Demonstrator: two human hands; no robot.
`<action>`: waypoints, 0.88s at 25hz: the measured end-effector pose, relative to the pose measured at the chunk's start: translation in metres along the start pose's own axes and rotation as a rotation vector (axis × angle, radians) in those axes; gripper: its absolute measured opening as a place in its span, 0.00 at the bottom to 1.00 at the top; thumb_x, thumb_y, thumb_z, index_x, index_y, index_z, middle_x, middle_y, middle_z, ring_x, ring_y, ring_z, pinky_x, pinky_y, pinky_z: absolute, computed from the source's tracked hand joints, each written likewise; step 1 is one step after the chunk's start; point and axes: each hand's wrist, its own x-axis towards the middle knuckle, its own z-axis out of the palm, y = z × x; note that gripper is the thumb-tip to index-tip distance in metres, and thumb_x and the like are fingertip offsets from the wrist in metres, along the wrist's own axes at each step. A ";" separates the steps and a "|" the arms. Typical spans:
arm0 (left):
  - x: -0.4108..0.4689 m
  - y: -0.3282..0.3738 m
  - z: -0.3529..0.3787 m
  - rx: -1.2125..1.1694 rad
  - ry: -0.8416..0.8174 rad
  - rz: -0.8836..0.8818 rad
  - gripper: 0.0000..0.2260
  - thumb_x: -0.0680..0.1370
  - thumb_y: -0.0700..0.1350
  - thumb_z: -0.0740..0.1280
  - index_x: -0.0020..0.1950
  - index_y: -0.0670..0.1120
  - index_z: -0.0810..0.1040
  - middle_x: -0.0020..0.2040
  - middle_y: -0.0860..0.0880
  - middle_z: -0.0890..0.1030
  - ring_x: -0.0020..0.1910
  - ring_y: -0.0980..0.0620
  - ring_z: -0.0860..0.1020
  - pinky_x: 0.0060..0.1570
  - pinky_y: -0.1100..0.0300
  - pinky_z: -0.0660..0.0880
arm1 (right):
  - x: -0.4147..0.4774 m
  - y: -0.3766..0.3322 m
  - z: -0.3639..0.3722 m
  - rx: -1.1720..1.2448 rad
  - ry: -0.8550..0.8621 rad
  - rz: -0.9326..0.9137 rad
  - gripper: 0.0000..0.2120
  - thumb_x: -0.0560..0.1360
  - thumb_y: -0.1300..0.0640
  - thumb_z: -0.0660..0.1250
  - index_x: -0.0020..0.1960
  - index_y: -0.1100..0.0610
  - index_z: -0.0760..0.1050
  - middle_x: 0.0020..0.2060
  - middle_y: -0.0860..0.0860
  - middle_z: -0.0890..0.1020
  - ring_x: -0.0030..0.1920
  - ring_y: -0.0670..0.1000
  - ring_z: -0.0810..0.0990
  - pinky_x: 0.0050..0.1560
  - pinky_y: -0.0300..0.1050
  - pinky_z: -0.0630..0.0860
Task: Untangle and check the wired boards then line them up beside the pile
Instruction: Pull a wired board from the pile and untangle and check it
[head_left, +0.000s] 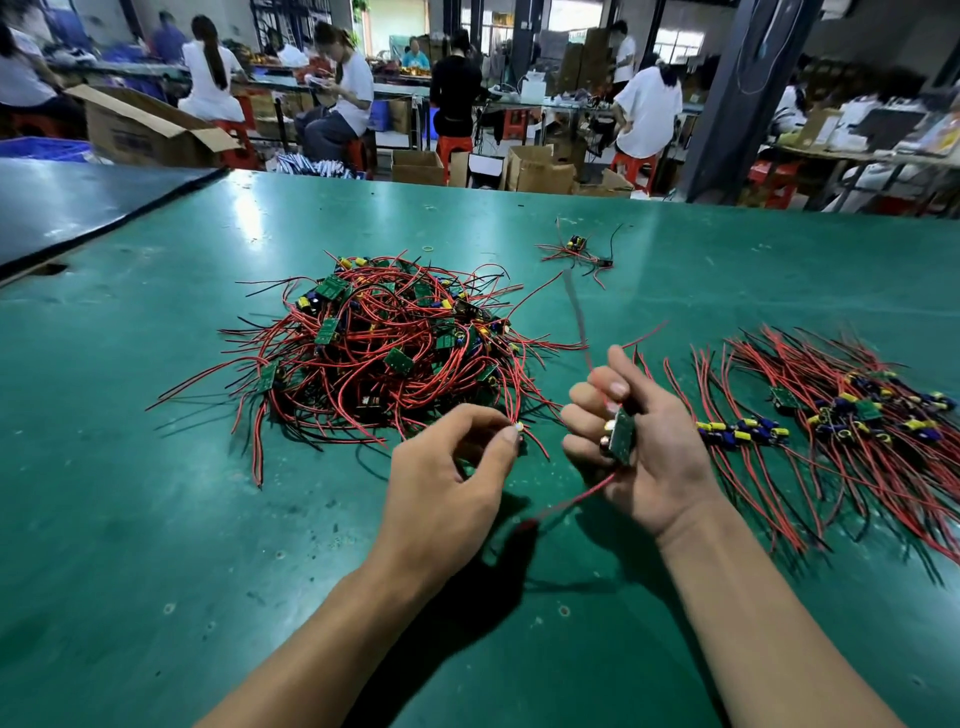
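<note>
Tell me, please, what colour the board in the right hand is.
The board is green; head view.

Bright overhead light, glare on table (244, 218), warped edges.

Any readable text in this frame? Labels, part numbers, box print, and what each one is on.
No text can be read anywhere.
cardboard box, far left: dark print on its side, too blurred to read.
green board in the right hand: any markings too small to read.
pile of wired boards: too small to read.
row of boards on the right: too small to read.
</note>
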 end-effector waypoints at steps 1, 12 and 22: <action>-0.001 0.004 0.002 -0.075 -0.073 -0.051 0.03 0.78 0.44 0.69 0.46 0.47 0.82 0.37 0.51 0.83 0.37 0.54 0.80 0.41 0.59 0.77 | 0.001 0.003 0.001 -0.044 -0.016 0.038 0.22 0.80 0.46 0.58 0.29 0.53 0.66 0.26 0.47 0.61 0.22 0.44 0.60 0.19 0.35 0.59; -0.003 0.001 0.004 -0.164 -0.305 -0.180 0.03 0.77 0.41 0.71 0.43 0.44 0.80 0.35 0.44 0.83 0.27 0.51 0.78 0.32 0.57 0.75 | 0.010 0.038 -0.006 -0.817 0.158 -0.094 0.20 0.78 0.40 0.66 0.42 0.55 0.85 0.35 0.55 0.77 0.35 0.53 0.76 0.38 0.44 0.75; 0.000 -0.009 0.003 0.013 -0.166 -0.135 0.06 0.77 0.40 0.69 0.48 0.51 0.82 0.38 0.52 0.85 0.39 0.54 0.84 0.42 0.51 0.81 | 0.004 0.029 -0.014 -0.939 -0.004 -0.168 0.06 0.72 0.60 0.77 0.47 0.58 0.84 0.37 0.51 0.85 0.37 0.46 0.81 0.37 0.35 0.76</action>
